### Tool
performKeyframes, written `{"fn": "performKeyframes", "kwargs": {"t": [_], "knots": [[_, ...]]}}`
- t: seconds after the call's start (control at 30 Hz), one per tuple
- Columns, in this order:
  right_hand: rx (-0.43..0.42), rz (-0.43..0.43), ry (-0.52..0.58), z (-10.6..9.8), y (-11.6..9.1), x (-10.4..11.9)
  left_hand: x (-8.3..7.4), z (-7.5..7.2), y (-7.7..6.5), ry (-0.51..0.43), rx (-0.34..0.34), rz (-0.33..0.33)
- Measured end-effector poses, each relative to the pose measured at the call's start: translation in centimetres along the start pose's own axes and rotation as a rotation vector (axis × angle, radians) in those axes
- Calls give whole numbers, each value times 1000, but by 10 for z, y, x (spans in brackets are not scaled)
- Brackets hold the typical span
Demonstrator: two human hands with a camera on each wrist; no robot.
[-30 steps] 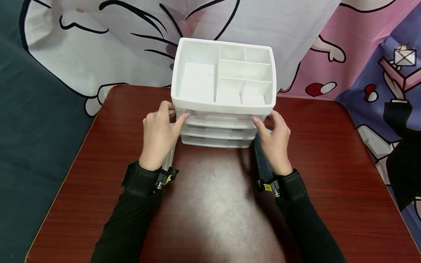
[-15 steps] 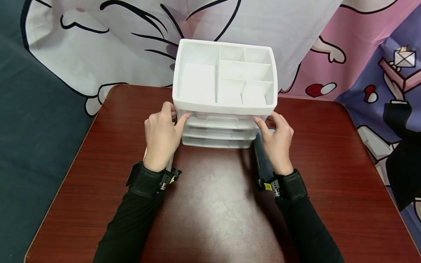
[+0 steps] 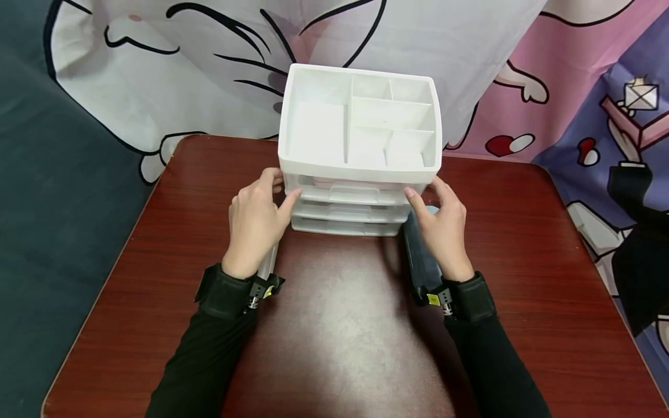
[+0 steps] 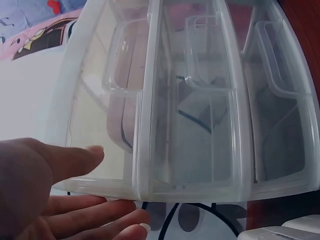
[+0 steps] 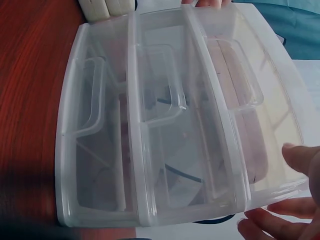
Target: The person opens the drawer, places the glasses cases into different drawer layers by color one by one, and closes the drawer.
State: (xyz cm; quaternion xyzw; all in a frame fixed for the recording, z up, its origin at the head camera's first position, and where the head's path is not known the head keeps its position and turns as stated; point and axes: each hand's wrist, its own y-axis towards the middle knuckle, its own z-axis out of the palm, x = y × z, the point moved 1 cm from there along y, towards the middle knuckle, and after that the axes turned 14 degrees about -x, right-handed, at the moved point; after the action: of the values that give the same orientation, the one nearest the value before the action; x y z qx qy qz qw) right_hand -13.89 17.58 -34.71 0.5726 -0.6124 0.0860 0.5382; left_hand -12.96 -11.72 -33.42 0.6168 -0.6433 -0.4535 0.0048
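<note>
A white plastic organizer [image 3: 360, 169] stands at the back middle of a dark red table [image 3: 340, 325]. Its top tray is split into several empty compartments, and below it are three clear drawers [image 3: 349, 212], all pushed in. My left hand [image 3: 255, 223] holds the front left corner, thumb on the top drawer's front and fingers round the side. At the front right corner my right hand [image 3: 444, 227] holds it the same way. In the left wrist view the clear drawers [image 4: 190, 125] fill the frame beside the left hand [image 4: 45, 170]. In the right wrist view, the drawers [image 5: 160, 130] lie beside the right hand [image 5: 306, 162].
A cloth with cartoon prints [image 3: 209, 69] hangs behind the table and runs down its right side. Dark blue-grey fabric [image 3: 52, 203] lies to the left. Bare tabletop stretches between my forearms and the near edge. Black straps with cameras sit on both wrists.
Hardly anything differs. Both hands stay at the organizer's front corners, and the left thumb has slipped a little lower on the drawer front.
</note>
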Motion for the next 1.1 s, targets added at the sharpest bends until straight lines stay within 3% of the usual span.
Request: {"fn": "performKeyframes", "kwargs": {"t": [0.13, 0.27, 0.4, 0.53, 0.63, 0.87, 0.97, 1.1], "knots": [[1, -6, 61, -4, 1, 6, 0, -3, -6, -18, 37, -12], [-51, -35, 114, -12, 2, 21, -2, -5, -13, -65, 3, -18], [-88, -123, 158, -19, 6, 37, -5, -5, -25, -185, -45, -36], [-73, -209, 147, -20, 14, 36, -9, 1, -39, -341, -38, -82], [-49, -239, 118, -20, 21, 28, -13, 12, -50, -467, 42, -189], [23, -269, 85, -17, 32, 21, -16, 50, -71, -759, 345, -509], [40, -271, 66, -16, 35, 20, -12, 66, -74, -866, 399, -606], [51, -270, 50, -17, 37, 21, -8, 81, -73, -1003, 421, -726]]}}
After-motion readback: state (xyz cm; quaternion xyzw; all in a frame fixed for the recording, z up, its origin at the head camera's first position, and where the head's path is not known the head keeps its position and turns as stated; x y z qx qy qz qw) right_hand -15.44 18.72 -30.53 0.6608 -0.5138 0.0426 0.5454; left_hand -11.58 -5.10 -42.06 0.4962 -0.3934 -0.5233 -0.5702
